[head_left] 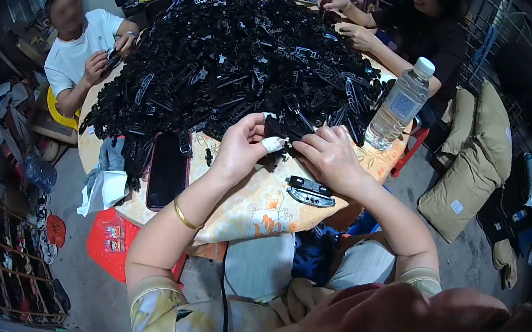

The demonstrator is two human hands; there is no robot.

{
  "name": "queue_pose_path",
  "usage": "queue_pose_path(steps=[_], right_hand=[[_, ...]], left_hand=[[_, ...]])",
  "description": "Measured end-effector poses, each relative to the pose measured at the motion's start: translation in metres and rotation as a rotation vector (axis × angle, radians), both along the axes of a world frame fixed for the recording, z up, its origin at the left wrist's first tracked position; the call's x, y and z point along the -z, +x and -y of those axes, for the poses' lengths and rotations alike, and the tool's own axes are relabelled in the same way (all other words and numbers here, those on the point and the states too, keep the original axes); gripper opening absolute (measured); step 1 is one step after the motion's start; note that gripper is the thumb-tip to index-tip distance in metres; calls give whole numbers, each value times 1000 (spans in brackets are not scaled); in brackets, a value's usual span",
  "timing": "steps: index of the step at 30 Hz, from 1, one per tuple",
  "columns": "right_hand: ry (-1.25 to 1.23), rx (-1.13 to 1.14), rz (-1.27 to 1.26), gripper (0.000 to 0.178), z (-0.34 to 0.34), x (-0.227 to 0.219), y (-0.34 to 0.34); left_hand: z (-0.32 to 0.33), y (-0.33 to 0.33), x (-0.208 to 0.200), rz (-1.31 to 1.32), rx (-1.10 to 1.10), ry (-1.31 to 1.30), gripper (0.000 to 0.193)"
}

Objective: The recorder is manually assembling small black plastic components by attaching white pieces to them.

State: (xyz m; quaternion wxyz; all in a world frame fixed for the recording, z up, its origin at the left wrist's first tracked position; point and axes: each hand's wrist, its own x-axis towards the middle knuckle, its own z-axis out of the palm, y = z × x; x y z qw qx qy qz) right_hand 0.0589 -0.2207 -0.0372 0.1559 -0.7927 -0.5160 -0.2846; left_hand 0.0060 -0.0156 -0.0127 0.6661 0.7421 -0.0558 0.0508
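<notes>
A great heap of small black plastic parts [232,63], some with shiny frame shapes, covers most of the table. At its near edge my left hand [241,148] is closed, with white wraps on the thumb and a fingertip; a small black plastic piece [272,127] shows between those tips. Close beside it, my right hand [330,155] is curled with its fingertips down among the parts. What those fingers grip is hidden. Just below the right hand, two longer black pieces [310,192], one with a silvery edge, lie on the patterned tablecloth [246,219].
A phone [166,169] lies left of my hands, beside a grey glove [111,156] and white paper [103,191]. A clear bottle [399,106] stands at the right edge. Other people sit round the far side, handling parts. Stuffed sacks [471,169] lie on the floor at right.
</notes>
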Motion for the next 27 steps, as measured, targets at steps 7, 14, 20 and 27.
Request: queue_pose_path(steps=[7,14,20,27], right_hand=[[67,-21,-145,23,4,-1,8],[-7,52,-130,12,5,6,4],[-44,76,-55,11,7,13,2],[25,52,-185,13,4,4,-1]], left_hand=[[-1,13,12,-146,97,-424,33],[2,10,14,-118,59,-331,42],[6,5,15,-137,59,-346,37],[3,10,16,-139,83,-355,35]])
